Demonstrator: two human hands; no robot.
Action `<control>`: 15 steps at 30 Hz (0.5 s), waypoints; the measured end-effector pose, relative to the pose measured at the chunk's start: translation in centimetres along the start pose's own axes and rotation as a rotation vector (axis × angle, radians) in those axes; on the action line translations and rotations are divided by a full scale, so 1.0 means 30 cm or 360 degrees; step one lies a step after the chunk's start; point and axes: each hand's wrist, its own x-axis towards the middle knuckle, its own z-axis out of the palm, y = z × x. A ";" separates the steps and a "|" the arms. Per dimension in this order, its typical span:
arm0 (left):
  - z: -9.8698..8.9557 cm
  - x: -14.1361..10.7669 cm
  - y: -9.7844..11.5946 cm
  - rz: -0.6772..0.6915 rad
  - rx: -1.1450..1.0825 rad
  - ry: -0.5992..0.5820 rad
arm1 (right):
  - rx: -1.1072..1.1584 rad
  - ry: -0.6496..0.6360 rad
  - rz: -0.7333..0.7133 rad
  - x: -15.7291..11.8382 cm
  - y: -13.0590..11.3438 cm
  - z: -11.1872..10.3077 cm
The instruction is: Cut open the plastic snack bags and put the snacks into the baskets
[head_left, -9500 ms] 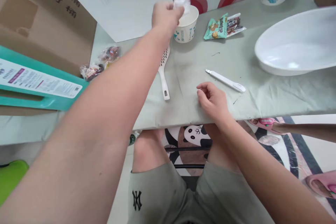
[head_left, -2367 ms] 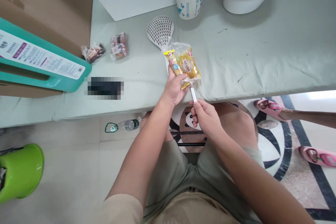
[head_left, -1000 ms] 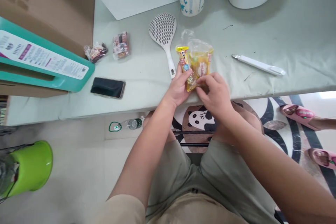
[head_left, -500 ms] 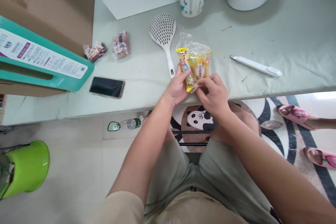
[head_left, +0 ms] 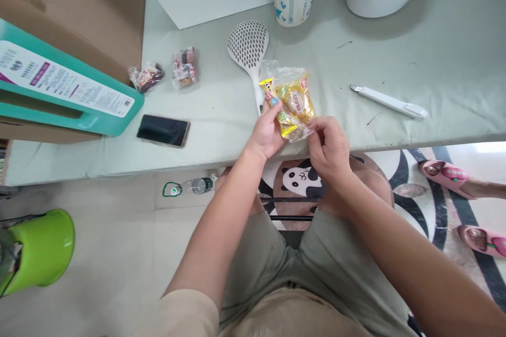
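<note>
Near the table's front edge, my left hand (head_left: 269,129) is closed on a clear plastic bag (head_left: 292,72) with snack packs in it. Its thumb presses on a narrow yellow snack stick (head_left: 279,108). A wider yellow snack packet (head_left: 297,99) with a pale round label lies beside the stick. The thumb and forefinger of my right hand (head_left: 329,145) pinch the bag's lower right corner. Just behind the bag lies a grey-white slotted skimmer (head_left: 248,45), its handle end partly covered by my left hand and the bag.
A white utility knife (head_left: 389,101) lies to the right. At left are a phone (head_left: 163,130), two wrapped snacks (head_left: 185,67), a teal jug (head_left: 122,116) and a cardboard box (head_left: 122,21). Behind stand a paper cup (head_left: 293,8) and a white tub (head_left: 375,1) of packets.
My right hand has shifted right, away from my left, with the bag's corner pulled along. The yellow packet has tilted. The view has shifted slightly.
</note>
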 end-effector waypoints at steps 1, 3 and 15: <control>0.000 0.002 0.003 -0.0019 -0.0022 0.0007 | 0.0022 0.0014 -0.0021 0.000 0.000 -0.001; -0.001 0.006 0.009 -0.0095 -0.0053 0.0029 | 0.0037 0.0019 -0.0039 0.001 -0.003 -0.004; 0.004 0.007 0.023 -0.0156 -0.0090 0.0102 | 0.0066 -0.0250 0.0060 0.019 -0.032 -0.027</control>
